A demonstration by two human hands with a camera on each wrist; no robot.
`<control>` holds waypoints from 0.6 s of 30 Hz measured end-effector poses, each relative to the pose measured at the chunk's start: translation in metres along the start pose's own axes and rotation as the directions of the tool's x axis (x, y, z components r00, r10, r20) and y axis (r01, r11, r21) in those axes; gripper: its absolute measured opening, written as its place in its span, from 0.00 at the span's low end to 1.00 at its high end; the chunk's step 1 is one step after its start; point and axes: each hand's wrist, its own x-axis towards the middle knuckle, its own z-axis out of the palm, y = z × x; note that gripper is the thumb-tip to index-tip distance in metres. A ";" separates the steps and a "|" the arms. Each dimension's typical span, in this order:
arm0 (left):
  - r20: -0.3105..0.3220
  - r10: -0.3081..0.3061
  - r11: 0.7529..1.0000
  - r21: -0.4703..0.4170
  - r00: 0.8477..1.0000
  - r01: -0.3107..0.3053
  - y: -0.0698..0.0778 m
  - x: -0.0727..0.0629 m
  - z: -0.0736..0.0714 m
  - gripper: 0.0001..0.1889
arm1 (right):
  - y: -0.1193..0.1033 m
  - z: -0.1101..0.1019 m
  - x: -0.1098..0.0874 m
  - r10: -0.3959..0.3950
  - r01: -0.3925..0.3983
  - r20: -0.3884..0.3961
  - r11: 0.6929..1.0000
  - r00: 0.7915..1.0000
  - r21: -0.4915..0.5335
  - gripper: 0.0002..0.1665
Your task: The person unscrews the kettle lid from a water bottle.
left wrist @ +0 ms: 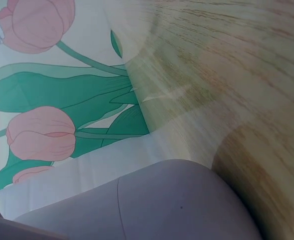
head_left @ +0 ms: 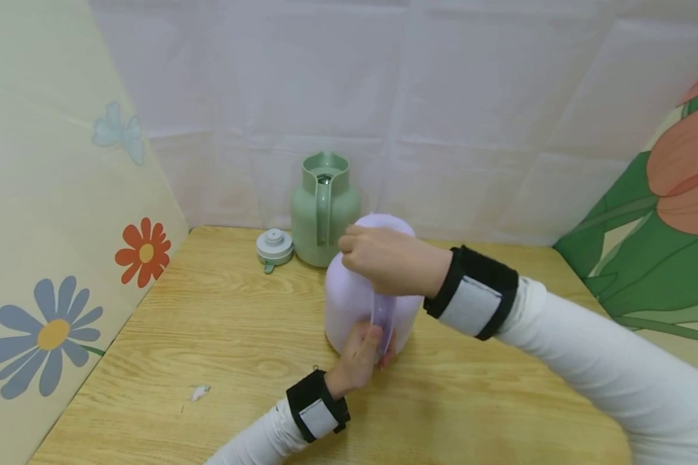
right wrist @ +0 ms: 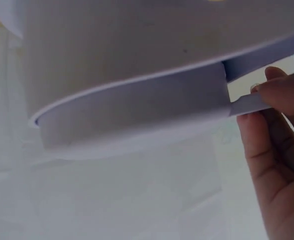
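A lilac vacuum jug [head_left: 344, 303] stands on the table with its handle [head_left: 384, 311] facing me. My left hand [head_left: 356, 357] grips the lower part of this handle, thumb on its outer side. Over the jug's top, my right hand [head_left: 397, 259] pinches a small tab [right wrist: 247, 104] that sticks out from the lilac lid [right wrist: 137, 114]. The right wrist view shows the lid standing out past the jug's rim. In the left wrist view the jug's smooth side [left wrist: 156, 200] fills the bottom.
Behind the lilac jug stands a green vacuum jug [head_left: 302, 226], its top uncovered. A pale grey stopper [head_left: 274, 245] with a green tab lies beside it on the wood-grain table [head_left: 238, 336]. A white sheet [head_left: 302, 71] hangs behind, with flower-printed sheets on both sides.
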 end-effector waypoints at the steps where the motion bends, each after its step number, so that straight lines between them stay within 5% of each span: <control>1: -0.002 0.003 1.000 0.003 1.000 -0.003 0.000 0.000 0.000 0.34 | 0.000 0.001 -0.001 -0.002 0.002 -0.004 1.000 1.000 -0.002 0.09; 18: -0.034 -0.049 0.999 -0.015 0.998 0.049 -0.017 -0.006 0.001 0.34 | -0.001 0.007 -0.027 -0.088 0.073 -0.122 0.989 0.989 -0.126 0.12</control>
